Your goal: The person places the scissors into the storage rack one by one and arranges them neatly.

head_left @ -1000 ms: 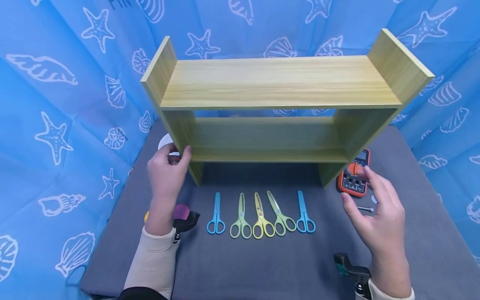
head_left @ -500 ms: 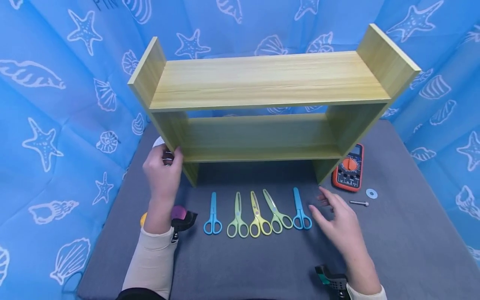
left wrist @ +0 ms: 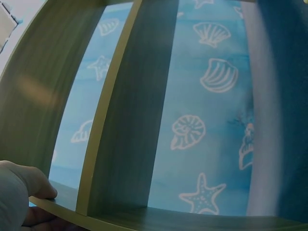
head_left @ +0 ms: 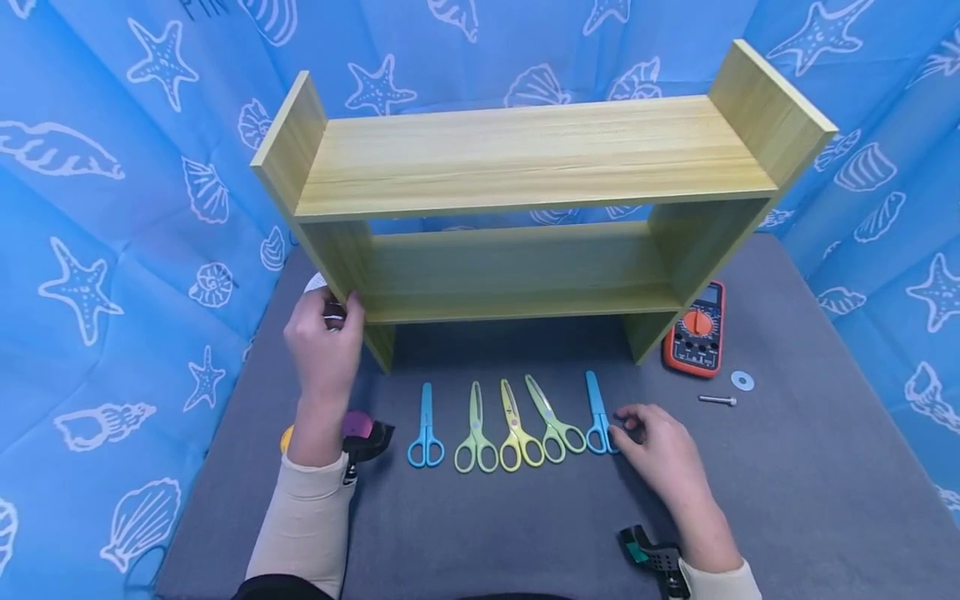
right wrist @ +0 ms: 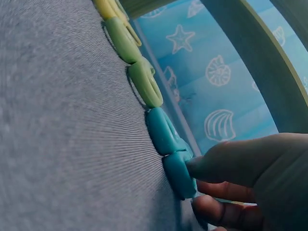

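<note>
A light wooden shelf with two boards stands on the grey mat. My left hand grips the front edge of its left side panel; in the left wrist view the thumb lies on that edge of the shelf. Several scissors lie in a row in front of the shelf, blue, green and yellow. My right hand has curled fingers on the handle of the rightmost blue scissors. The right wrist view shows a fingertip pressed on that blue handle, other fingers curled below it.
An orange multimeter lies by the shelf's right foot, with a washer and a bolt near it. A white round object peeks out behind my left hand. Blue patterned cloth walls in the mat on three sides.
My right hand has moved left and down from near the multimeter to the rightmost blue scissors and curled onto its handle. My left hand has stayed on the shelf panel.
</note>
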Motion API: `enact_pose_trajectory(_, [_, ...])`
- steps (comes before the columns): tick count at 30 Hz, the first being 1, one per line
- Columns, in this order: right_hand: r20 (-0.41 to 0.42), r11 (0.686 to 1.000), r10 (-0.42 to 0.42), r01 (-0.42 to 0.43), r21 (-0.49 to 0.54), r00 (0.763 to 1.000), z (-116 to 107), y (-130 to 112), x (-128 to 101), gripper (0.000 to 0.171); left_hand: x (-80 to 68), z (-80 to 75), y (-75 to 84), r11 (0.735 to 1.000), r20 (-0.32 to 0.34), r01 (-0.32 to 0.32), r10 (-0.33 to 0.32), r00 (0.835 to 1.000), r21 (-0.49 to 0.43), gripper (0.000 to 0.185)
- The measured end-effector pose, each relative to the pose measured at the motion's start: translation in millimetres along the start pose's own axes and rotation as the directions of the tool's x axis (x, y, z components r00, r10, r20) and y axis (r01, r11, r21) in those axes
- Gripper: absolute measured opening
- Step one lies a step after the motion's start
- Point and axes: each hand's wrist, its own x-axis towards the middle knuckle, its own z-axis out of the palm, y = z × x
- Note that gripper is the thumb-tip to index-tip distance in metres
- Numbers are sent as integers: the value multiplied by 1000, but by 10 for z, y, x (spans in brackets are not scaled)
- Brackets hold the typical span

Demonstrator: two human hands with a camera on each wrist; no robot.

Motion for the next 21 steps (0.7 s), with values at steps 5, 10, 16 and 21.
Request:
enact_pose_trajectory(5, [18,999,40,-40,-8,999,25,-15,0,14,-5,3,-7,1000,-2,-16,16,1000,-1,14])
enact_pose_trajectory(10, [35,999,47,-48,18,998,10,-24,-10,8,-26,-2,-1,1000,0,-26,26,1000,3,14])
enact_pose_trajectory(16, [56,995,72,-76,70,996,-136,-99,-49,5,-24,4,0,1000,-6,-27,27,1000,-10,13])
enact_pose_trajectory(21, [26,993,61,-63,96,998,-407,-219,-92,7,-28,15,-18,999,-5,-35,35,999,-8,14])
